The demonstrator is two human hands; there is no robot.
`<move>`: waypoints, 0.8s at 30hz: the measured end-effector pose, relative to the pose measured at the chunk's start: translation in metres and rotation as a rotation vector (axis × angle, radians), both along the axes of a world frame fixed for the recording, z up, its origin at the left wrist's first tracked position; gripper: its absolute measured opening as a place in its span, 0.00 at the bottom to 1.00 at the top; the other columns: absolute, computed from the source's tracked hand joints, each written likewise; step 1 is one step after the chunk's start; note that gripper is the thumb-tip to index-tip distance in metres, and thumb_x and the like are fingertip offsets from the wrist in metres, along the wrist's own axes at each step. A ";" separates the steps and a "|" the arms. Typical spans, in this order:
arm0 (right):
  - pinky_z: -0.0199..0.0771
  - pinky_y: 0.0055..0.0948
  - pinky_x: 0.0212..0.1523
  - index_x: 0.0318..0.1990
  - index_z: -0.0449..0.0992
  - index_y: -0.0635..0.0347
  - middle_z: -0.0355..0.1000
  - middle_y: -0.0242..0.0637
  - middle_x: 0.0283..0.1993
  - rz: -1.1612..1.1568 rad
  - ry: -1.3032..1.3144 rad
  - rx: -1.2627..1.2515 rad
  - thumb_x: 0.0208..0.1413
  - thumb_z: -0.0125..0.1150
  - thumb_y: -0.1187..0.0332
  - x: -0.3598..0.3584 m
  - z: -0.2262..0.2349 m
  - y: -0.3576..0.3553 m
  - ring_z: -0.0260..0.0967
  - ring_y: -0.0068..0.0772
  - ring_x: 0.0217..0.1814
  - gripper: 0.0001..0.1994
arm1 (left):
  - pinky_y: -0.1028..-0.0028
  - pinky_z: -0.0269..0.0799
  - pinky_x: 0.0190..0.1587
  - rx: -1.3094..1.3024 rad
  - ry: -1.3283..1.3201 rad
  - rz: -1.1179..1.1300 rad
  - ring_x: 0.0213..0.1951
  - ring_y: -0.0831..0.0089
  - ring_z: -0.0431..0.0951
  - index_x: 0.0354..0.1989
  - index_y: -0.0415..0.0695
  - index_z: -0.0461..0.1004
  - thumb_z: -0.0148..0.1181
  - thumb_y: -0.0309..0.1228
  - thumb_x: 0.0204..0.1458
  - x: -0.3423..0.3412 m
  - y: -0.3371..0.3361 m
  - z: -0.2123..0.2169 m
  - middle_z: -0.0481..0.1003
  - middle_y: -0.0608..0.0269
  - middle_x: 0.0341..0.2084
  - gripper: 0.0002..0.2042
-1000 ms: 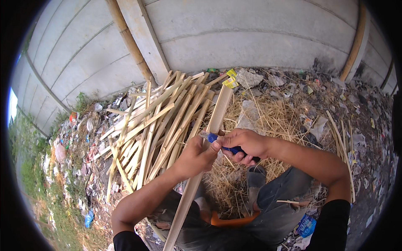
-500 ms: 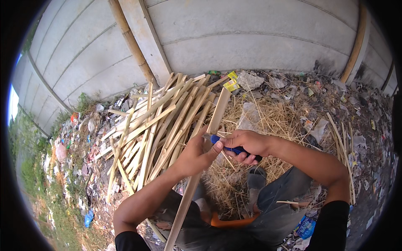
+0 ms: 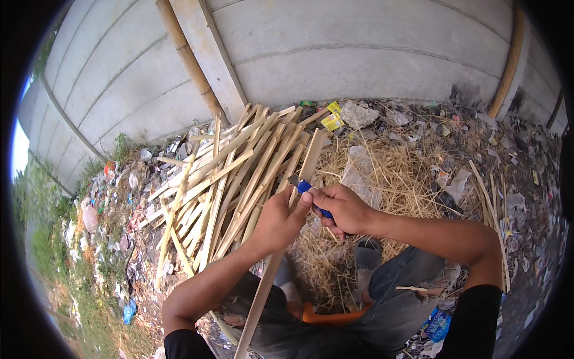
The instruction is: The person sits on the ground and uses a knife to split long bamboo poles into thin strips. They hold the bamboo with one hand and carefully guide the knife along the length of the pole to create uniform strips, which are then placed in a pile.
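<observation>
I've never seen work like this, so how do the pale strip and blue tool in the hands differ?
The pale strip is long, reaching from above the hands to the picture's lower edge; the blue tool is short and partly hidden by the right hand. The strip slants up to the right, while the tool slants up to the left. The left hand holds the strip; the right, the tool. Both are hand-held, close together.

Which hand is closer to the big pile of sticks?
Left. The left hand, gripping a long strip, is just right of the pile; the right hand, holding a blue-handled cutter, is farther right.
</observation>
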State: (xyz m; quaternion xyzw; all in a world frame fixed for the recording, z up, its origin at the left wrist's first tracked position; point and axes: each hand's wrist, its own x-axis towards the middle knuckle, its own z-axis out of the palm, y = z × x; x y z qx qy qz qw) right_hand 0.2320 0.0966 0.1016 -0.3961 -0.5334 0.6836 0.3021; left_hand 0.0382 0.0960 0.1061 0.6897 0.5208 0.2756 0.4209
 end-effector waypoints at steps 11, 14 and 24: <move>0.61 0.24 0.09 0.27 0.66 0.55 0.59 0.24 0.16 -0.291 -0.007 0.012 0.71 0.48 0.41 0.061 0.013 0.046 0.56 0.15 0.10 0.28 | 0.59 0.74 0.34 0.081 0.102 -0.131 0.27 0.56 0.80 0.50 0.35 0.72 0.55 0.45 0.68 0.007 -0.011 -0.005 0.77 0.46 0.25 0.21; 0.62 0.25 0.10 0.26 0.67 0.55 0.57 0.24 0.14 -0.425 0.045 0.183 0.70 0.50 0.39 0.082 0.014 0.052 0.56 0.17 0.10 0.29 | 0.61 0.74 0.32 0.035 0.097 -0.171 0.26 0.60 0.79 0.52 0.34 0.71 0.55 0.45 0.68 0.006 -0.023 0.000 0.76 0.51 0.22 0.21; 0.70 0.46 0.25 0.25 0.78 0.71 0.67 0.49 0.15 0.076 -0.578 0.669 0.67 0.55 0.43 0.034 0.030 -0.004 0.72 0.46 0.19 0.34 | 0.75 0.68 0.18 -0.304 -0.199 -0.262 0.15 0.76 0.73 0.48 0.40 0.68 0.59 0.41 0.67 -0.004 -0.010 0.015 0.71 0.66 0.17 0.16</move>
